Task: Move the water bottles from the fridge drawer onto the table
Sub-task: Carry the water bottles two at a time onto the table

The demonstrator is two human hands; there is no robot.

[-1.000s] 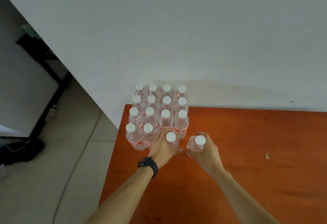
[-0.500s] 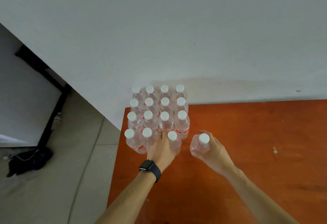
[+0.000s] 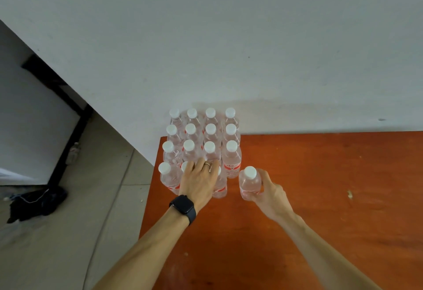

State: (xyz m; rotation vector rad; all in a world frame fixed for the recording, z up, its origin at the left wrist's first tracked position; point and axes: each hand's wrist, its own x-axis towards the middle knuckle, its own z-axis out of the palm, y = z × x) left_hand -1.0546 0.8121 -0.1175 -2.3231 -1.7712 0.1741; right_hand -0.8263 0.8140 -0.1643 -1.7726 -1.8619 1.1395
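A block of 15 clear plastic water bottles [image 3: 201,143] with white caps and red labels stands upright in 4 close rows on the back-left corner of an orange-brown wooden table [image 3: 320,198]. The left hand [image 3: 199,182] lies across the block's front row, with its fingers stretched out and slightly spread over the caps and partly covering 2 of them. It wears a gold ring [image 3: 207,164], and a black smartwatch [image 3: 183,206] sits on the wrist. Just right of the block's front row, apart from it, is 1 more clear water bottle [image 3: 250,183], upright, with the right hand [image 3: 270,194] curled round its side. I cannot tell whether its base touches the wood. A white wall [image 3: 229,37] rises directly behind the block. Well to the block's left, a dark cloth bundle [image 3: 34,202] lies on the grey tiled floor [image 3: 91,209].
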